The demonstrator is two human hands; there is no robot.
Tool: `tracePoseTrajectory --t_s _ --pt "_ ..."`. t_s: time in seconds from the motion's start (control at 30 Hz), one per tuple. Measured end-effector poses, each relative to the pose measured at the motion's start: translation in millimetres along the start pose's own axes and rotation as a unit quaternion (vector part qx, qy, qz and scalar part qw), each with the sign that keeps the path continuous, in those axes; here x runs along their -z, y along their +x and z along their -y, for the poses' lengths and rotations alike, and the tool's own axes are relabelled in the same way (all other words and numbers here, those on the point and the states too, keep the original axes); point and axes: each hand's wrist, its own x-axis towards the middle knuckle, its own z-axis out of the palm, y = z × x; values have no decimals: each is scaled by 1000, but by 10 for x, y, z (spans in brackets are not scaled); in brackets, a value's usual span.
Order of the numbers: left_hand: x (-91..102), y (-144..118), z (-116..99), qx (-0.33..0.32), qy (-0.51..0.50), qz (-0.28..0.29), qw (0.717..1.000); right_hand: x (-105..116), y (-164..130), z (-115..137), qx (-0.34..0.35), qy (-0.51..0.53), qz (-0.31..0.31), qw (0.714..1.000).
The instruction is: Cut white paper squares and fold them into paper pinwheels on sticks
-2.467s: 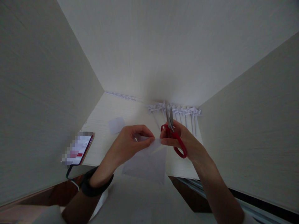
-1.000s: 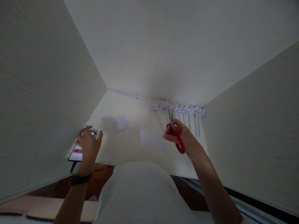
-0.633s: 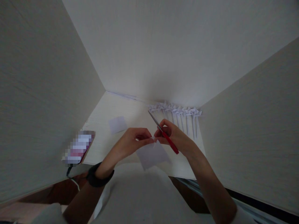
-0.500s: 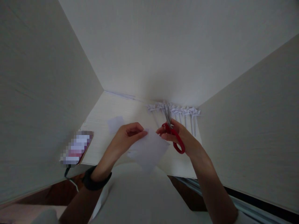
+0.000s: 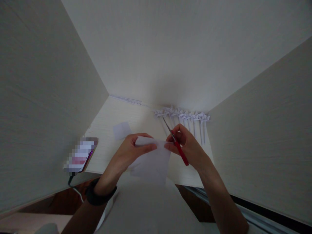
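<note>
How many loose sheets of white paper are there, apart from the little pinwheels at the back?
2. One paper sheet is held up by the left hand and right hand; a small paper square lies on the desk. More may be hidden.

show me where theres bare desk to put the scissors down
Bare desk lies behind the small paper square, toward the back wall, and between that square and the phone. The right is crowded: paper pinwheels line the back, both hands hold the sheet.
</note>
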Motion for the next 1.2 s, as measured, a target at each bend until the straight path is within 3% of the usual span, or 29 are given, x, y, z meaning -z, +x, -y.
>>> tracePoseTrajectory --t_s 0.23,0.57,0.83,1.0,1.2 --pt "-74 -112 -61 24 -3 -76 997 99 30 -21 13 155 49 987" --pt "-103 -175 -122 4 34 -91 995 38 -30 90 5 124 70 990" --pt "-114 -200 -111 15 25 -95 995 77 11 21 -1 111 12 994" --pt "-90 -171 -69 11 -22 -89 996 115 56 -39 -20 171 41 984" --pt "-83 -157 -66 4 13 -93 996 92 61 -31 -25 168 85 982"
